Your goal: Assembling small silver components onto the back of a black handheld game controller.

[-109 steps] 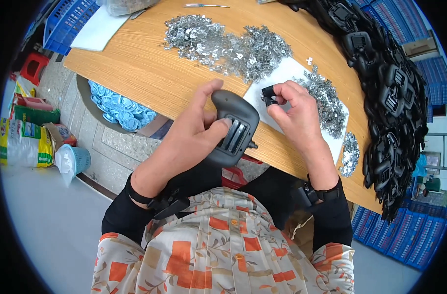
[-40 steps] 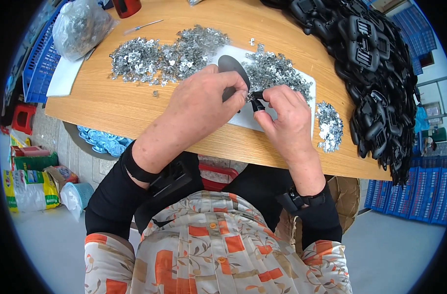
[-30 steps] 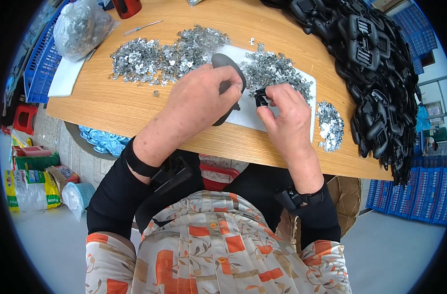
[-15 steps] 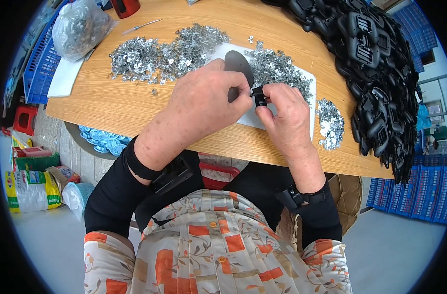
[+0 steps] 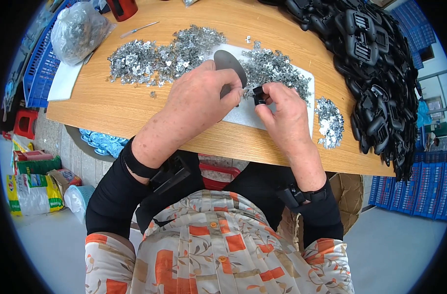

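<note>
I see a wooden table [image 5: 135, 105] above a grey floor. My left hand [image 5: 196, 100] grips a dark oval plate [image 5: 229, 63]; my right hand [image 5: 287, 115] pinches a small black clip [image 5: 258, 95] beside it, over a white sheet [image 5: 243, 112]. Metal bits [image 5: 155, 56] lie behind; black buckles [image 5: 375, 73] crowd the right edge.

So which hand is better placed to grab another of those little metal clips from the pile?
Probably the right hand: it lies beside the metal clips, pinching only a small black piece. The left hand grips the larger black part.
</note>
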A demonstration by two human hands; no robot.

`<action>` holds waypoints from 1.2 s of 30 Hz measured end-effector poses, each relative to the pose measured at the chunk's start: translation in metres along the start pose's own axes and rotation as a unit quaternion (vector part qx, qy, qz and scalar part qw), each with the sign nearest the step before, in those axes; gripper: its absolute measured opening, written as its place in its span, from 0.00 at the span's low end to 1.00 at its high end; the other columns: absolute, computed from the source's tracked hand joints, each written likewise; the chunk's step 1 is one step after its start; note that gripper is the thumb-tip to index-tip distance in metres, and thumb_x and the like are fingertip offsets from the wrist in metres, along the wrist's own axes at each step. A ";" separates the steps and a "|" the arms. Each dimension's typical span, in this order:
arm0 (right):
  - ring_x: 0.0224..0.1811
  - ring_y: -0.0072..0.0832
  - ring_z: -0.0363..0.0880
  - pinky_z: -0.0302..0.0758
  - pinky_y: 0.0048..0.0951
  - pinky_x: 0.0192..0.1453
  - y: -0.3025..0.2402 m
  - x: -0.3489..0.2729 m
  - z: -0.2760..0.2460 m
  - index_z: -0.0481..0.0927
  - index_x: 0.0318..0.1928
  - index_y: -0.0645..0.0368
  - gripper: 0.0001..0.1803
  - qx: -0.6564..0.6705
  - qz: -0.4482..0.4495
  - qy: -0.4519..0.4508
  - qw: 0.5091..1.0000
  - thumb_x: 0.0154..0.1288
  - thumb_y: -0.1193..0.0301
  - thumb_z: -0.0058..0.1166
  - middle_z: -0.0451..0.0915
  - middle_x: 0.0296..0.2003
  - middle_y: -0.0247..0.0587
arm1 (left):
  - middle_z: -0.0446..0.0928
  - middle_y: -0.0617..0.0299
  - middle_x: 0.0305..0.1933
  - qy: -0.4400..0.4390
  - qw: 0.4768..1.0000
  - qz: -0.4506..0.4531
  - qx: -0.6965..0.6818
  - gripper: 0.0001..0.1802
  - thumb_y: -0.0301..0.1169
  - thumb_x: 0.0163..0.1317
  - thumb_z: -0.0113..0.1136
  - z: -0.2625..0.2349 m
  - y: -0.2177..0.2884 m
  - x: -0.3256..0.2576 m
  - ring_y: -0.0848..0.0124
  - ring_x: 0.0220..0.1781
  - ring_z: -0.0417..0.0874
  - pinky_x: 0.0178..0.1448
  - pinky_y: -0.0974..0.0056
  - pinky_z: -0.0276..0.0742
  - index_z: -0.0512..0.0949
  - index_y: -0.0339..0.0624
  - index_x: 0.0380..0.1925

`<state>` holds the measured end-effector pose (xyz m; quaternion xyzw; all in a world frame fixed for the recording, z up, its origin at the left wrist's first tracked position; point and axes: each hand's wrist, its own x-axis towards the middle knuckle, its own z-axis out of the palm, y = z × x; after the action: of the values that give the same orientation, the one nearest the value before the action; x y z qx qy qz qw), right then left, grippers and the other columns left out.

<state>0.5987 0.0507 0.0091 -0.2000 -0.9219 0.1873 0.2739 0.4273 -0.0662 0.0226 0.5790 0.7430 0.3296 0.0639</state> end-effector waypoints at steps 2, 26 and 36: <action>0.38 0.42 0.82 0.77 0.38 0.46 0.000 -0.002 0.001 0.79 0.43 0.62 0.16 0.034 0.024 0.020 0.999 0.52 0.80 0.64 0.82 0.35 0.46 | 0.80 0.54 0.37 0.010 1.000 0.015 -0.018 0.05 0.32 0.62 0.66 0.000 -0.001 0.000 0.54 0.41 0.83 0.45 0.55 0.79 0.84 0.43 0.34; 0.38 0.17 0.80 0.77 0.21 0.44 -0.001 0.004 0.012 0.78 0.47 0.65 0.08 0.413 0.202 -0.070 0.885 0.68 0.80 0.51 0.82 0.36 0.31 | 0.77 0.53 0.38 0.067 0.996 0.031 -0.041 0.06 0.32 0.65 0.65 -0.001 -0.002 0.004 0.55 0.42 0.80 0.46 0.57 0.76 0.80 0.42 0.37; 0.33 0.33 0.83 0.79 0.32 0.41 0.007 -0.001 0.009 0.80 0.45 0.63 0.13 0.119 0.160 0.018 0.980 0.58 0.77 0.60 0.83 0.34 0.48 | 0.79 0.51 0.34 0.129 0.989 0.032 -0.057 0.08 0.36 0.64 0.64 0.004 -0.021 0.005 0.51 0.40 0.82 0.43 0.51 0.78 0.83 0.46 0.37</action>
<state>0.5957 0.0541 -0.0015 -0.3147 -0.8439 0.3332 0.2788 0.4106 -0.0627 0.0096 0.5503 0.7063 0.4452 -0.0102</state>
